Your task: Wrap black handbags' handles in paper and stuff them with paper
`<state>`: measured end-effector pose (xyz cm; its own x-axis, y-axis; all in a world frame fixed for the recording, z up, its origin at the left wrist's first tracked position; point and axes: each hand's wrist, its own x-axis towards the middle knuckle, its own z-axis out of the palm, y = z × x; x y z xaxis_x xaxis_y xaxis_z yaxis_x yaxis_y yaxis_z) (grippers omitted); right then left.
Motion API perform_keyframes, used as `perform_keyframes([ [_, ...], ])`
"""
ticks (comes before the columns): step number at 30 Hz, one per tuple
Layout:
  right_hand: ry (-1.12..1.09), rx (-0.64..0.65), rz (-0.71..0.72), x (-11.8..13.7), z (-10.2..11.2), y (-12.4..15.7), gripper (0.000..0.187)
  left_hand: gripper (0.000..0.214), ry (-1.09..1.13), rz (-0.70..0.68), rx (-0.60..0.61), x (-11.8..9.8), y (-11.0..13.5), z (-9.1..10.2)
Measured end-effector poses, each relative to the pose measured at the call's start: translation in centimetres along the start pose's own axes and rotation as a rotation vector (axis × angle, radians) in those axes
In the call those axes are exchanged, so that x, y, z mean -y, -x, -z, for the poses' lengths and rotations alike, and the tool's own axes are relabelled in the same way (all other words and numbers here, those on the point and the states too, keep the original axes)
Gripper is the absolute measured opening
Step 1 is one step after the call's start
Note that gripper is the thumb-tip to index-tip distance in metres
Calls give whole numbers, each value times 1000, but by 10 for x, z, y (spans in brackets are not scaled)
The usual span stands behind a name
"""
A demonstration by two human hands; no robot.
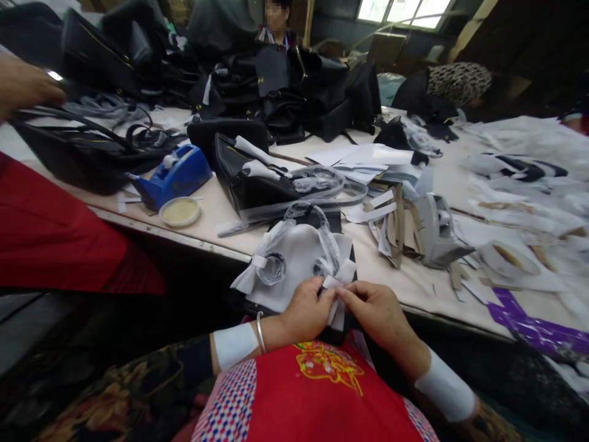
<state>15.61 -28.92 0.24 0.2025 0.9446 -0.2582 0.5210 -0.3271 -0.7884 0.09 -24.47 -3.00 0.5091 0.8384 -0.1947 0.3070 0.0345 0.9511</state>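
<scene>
A black handbag [353, 256] leans between my lap and the table edge, with white paper [301, 242] over its front. Its handles [327, 236] are wrapped in clear plastic. At the bag's right side, my left hand [309, 307] and my right hand [375, 310] pinch a white paper strip [335, 282] between thumbs and fingers. The fingertips nearly meet there. On the bag's left side, a similar white strip [259, 261] is wrapped around the white wrapping beside a coil of clear plastic [272, 269].
Behind the bag lies another black handbag [239, 172] with wrapped handles. A blue tape dispenser [177, 175] and round lid [180, 211] sit left; a grey tape dispenser [439, 230] and paper strips [393, 224] sit right. Black bags [276, 92] are piled behind. A co-worker's hand [27, 85] is at left.
</scene>
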Motion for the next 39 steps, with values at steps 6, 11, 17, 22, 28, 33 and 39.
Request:
perform_keyframes([
  [6, 80, -120, -16, -6, -9, 1, 42, 26, -38, -39, -9, 1, -1, 0],
  [11, 266, -222, 40, -1, -11, -3, 44, 23, -55, -50, -24, 0, -1, 0],
  [17, 8, -38, -114, -9, -3, 1, 37, 24, 0, -14, -9, 5, -2, -1],
  [22, -43, -54, -150, -12, -4, 7, 31, 25, 25, 18, 15, 5, -2, -1],
  [28, -72, -74, -194, -37, -4, 6, 35, 23, 134, 79, 38, 2, 0, 2],
  [33, -273, -113, -149, -51, -1, 10, 34, 25, 338, 156, 109, -2, 1, 4],
  [39, -492, -97, -56, -34, 0, 9, 46, 30, 391, 175, 141, -4, 1, 6],
])
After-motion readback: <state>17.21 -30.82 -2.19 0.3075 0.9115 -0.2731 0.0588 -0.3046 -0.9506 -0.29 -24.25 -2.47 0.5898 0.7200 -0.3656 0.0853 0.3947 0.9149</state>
